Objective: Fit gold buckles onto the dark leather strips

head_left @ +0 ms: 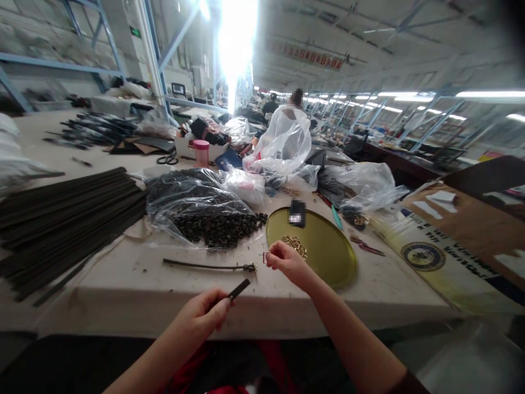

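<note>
Near the table's front edge, my left hand (210, 312) is closed on a dark strap (239, 289), whose flat end sticks out to the upper right. My right hand (287, 264) pinches a small metal buckle (265, 257) between thumb and fingertips, just left of the gold tray (328, 257). On that tray lies a heap of small gold metal pieces (296, 245). Another dark strap (205, 266) rests on the table between the hands and the plastic bag, with a buckle at its right end. The buckle's details are too small to make out.
Long dark straps (74, 213) are stacked at the left. Behind the hands, a clear plastic bag (184, 191) spills small black loops (221, 230). Red-handled pliers (367, 246) lie right of the tray, near a cardboard box (463, 230). A pink-lidded jar (201, 153) stands farther back.
</note>
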Motion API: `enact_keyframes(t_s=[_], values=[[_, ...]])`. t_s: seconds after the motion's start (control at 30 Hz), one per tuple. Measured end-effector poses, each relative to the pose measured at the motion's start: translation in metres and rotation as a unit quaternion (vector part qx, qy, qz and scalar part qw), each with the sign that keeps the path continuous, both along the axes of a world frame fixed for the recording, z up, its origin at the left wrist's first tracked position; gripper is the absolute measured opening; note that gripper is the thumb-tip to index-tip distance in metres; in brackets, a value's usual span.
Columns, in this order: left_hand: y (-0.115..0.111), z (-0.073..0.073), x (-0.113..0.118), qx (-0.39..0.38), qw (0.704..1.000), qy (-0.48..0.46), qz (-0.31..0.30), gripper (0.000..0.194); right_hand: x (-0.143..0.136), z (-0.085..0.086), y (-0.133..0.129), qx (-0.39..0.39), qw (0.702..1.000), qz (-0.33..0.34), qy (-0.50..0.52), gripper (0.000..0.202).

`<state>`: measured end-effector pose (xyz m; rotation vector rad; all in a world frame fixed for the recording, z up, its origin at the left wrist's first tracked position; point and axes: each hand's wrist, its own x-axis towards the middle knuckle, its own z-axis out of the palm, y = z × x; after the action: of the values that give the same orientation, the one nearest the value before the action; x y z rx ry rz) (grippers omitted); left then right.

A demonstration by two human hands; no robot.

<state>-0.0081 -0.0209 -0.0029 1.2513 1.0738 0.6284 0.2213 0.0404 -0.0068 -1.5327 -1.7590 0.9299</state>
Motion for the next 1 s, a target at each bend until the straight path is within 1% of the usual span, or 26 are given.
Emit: enact_keyframes(t_s=[0.07, 0.1, 0.13, 0.2, 0.27, 0.3, 0.37, 0.43, 0.47, 0.53, 0.63, 0.7, 0.77, 0.87, 0.93, 1.0], values=[[0.004, 0.007, 0.004, -0.005, 0.999, -0.008, 0.035, 0.028, -0.024, 0.003, -0.018, -0.017, 0.993, 0.028, 0.110, 0.016], [0.005, 0.010, 0.007, -0.016, 0.999, -0.014, 0.048, 0.030, -0.036, 0.004, -0.026, -0.006, 0.991, 0.030, 0.133, 0.014], [0.006, 0.013, 0.008, -0.034, 0.998, -0.021, 0.057, 0.033, -0.046, 0.004, -0.034, 0.020, 0.991, 0.027, 0.129, 0.011], [0.007, 0.016, 0.010, -0.074, 0.994, -0.039, 0.074, 0.037, -0.064, 0.003, -0.046, 0.110, 0.992, 0.025, 0.063, 0.007], [0.006, 0.017, 0.009, -0.098, 0.989, -0.060, 0.093, 0.037, -0.076, -0.001, -0.054, 0.196, 0.980, 0.033, 0.003, 0.008], [0.005, 0.017, 0.008, -0.103, 0.987, -0.067, 0.100, 0.037, -0.080, -0.003, -0.057, 0.222, 0.974, 0.038, -0.015, 0.009], [0.005, 0.016, 0.005, -0.107, 0.986, -0.073, 0.108, 0.035, -0.084, -0.008, -0.061, 0.250, 0.966, 0.042, -0.043, 0.011], [0.007, 0.013, 0.002, -0.116, 0.985, -0.064, 0.107, 0.033, -0.084, -0.012, -0.063, 0.252, 0.965, 0.056, -0.047, 0.011], [0.009, 0.012, 0.001, -0.122, 0.985, -0.058, 0.105, 0.032, -0.084, -0.013, -0.064, 0.243, 0.967, 0.065, -0.036, 0.010], [0.013, 0.010, -0.001, -0.144, 0.985, -0.046, 0.086, 0.035, -0.082, -0.014, -0.064, 0.196, 0.978, 0.070, 0.000, 0.006], [0.019, 0.009, -0.004, -0.173, 0.982, -0.053, 0.054, 0.037, -0.079, -0.012, -0.062, 0.090, 0.994, 0.037, 0.053, 0.004], [0.021, 0.008, -0.006, -0.173, 0.982, -0.065, 0.047, 0.036, -0.079, -0.012, -0.059, 0.023, 0.993, 0.031, 0.107, 0.008], [0.021, 0.007, -0.007, -0.168, 0.982, -0.070, 0.045, 0.035, -0.081, -0.013, -0.057, -0.041, 0.982, 0.041, 0.183, 0.012], [0.021, 0.005, -0.009, -0.162, 0.983, -0.078, 0.046, 0.034, -0.087, -0.017, -0.056, -0.130, 0.948, 0.032, 0.288, 0.020], [0.020, 0.004, -0.009, -0.159, 0.983, -0.078, 0.053, 0.034, -0.090, -0.018, -0.056, -0.166, 0.926, 0.004, 0.339, 0.025], [0.019, 0.004, -0.009, -0.155, 0.984, -0.064, 0.061, 0.033, -0.092, -0.019, -0.056, -0.174, 0.911, -0.022, 0.372, 0.028]])
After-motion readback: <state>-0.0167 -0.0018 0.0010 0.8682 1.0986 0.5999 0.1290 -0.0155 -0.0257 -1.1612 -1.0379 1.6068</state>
